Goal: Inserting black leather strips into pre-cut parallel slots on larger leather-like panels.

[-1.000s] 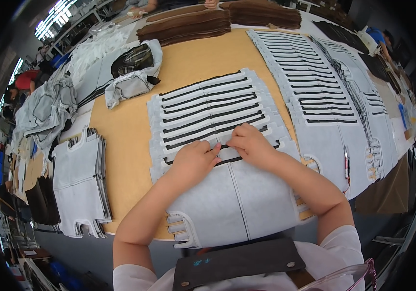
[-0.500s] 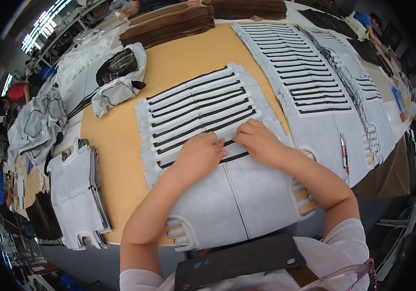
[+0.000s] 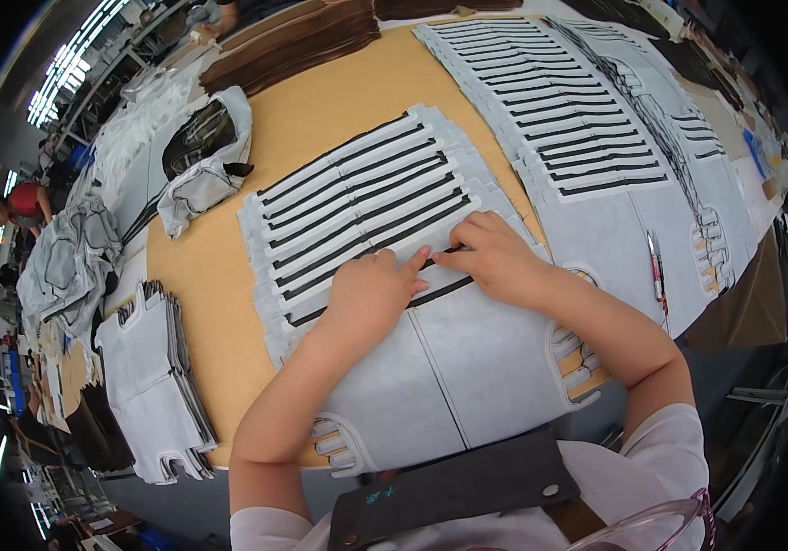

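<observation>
On the table before me lies an overlapping stack of light grey fabric panels (image 3: pixel 366 197) with black strips along their stepped edges. The nearest panel (image 3: pixel 412 367) is broad and smooth, with a dark line down its middle and slotted cutouts at its corners. My left hand (image 3: pixel 375 289) rests on the lower strips, index finger stretched along the fabric and thumb apart from it. Beside it, my right hand (image 3: pixel 495 257) has its fingers closed in a pinch at a black strip (image 3: pixel 444 253). The fingertips of both hands nearly meet. What lies under the palms is hidden.
At right lies a second row of overlapped panels (image 3: pixel 568 119), with a slim pen-like tool (image 3: pixel 656 266) on it. A pile of grey panels (image 3: pixel 150 376) sits at left. Beyond are a crumpled grey bundle (image 3: pixel 206 151), brown stacked sheets (image 3: pixel 293 46) and a person in red (image 3: pixel 27 202).
My left index finger has stretched out toward the right fingertips, which remain at the strip. The whole view has shifted slightly. Further off, the person in red has come more into view.
</observation>
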Tool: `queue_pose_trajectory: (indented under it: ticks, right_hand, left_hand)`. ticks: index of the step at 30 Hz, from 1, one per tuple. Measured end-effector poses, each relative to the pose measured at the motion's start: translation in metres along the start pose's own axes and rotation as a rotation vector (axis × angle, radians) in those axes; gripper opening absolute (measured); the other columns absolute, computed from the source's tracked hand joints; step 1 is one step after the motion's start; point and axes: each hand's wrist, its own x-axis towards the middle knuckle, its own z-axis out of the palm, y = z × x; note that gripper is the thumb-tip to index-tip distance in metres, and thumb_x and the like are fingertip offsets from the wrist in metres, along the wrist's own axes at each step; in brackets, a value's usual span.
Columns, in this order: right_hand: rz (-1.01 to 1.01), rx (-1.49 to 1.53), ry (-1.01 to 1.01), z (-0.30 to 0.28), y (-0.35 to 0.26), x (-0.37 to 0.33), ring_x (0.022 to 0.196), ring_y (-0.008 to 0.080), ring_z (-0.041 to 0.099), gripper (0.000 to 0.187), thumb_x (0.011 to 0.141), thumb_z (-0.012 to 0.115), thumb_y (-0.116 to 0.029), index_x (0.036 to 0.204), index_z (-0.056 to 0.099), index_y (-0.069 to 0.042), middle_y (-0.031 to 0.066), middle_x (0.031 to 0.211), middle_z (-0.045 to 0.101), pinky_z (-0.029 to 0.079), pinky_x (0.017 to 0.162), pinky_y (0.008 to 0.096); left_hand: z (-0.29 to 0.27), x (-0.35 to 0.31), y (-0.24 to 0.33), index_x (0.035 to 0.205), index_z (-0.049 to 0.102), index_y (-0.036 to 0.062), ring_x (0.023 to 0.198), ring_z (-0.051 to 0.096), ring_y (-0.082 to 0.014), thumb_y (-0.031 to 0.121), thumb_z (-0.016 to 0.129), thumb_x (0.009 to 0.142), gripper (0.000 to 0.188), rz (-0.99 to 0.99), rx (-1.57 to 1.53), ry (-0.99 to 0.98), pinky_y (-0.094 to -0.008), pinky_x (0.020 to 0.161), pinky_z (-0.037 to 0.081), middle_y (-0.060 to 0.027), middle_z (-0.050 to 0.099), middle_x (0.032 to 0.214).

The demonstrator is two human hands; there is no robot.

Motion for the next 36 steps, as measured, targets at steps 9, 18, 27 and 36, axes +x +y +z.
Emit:
queue_pose_trajectory:
  ticks: [9,18,27,36]
  right_hand:
    - [0.031,-0.244,-0.085,-0.014,-0.003,-0.006,0.097,0.0239,0.052,0.034,0.075,0.066,0.000,0.107,0.070,-0.009,0.0033,0.093,0.057,0.039,0.091,0.0359]
    - [0.237,0.042,0.090,-0.013,-0.001,-0.020,0.098,0.0282,0.052,0.037,0.074,0.064,0.004,0.110,0.067,-0.005,0.0073,0.101,0.058,0.044,0.090,0.0365]
    - [0.114,-0.302,-0.067,-0.020,-0.022,-0.024,0.096,0.0274,0.057,0.027,0.077,0.061,0.001,0.103,0.066,0.004,0.0093,0.100,0.062,0.048,0.085,0.0364]
    - [0.451,-0.024,0.026,-0.029,-0.007,-0.025,0.098,0.0263,0.059,0.026,0.077,0.061,-0.001,0.102,0.068,0.002,0.0110,0.096,0.063,0.051,0.081,0.0364]
  left_hand:
    - [0.000,0.011,0.004,0.130,0.063,0.0125,0.073,0.061,-0.0216,0.028,0.066,0.090,0.043,0.061,-0.072,0.016,-0.0340,0.064,0.051,-0.0059,0.058,0.079]
    - [0.016,0.017,0.011,0.133,0.061,0.0142,0.066,0.059,-0.0206,0.040,0.066,0.089,0.052,0.046,0.019,0.050,-0.0331,0.057,0.049,-0.0045,0.056,0.075]
    - [0.018,0.021,0.018,0.136,0.059,0.0239,0.056,0.057,-0.0193,0.044,0.064,0.089,0.052,0.049,0.123,0.031,-0.0328,0.050,0.048,-0.0044,0.053,0.068]
    - [0.012,0.026,0.018,0.138,0.057,0.0312,0.054,0.056,-0.0204,0.044,0.064,0.089,0.051,0.021,0.032,-0.026,-0.0336,0.048,0.047,-0.0056,0.054,0.070]
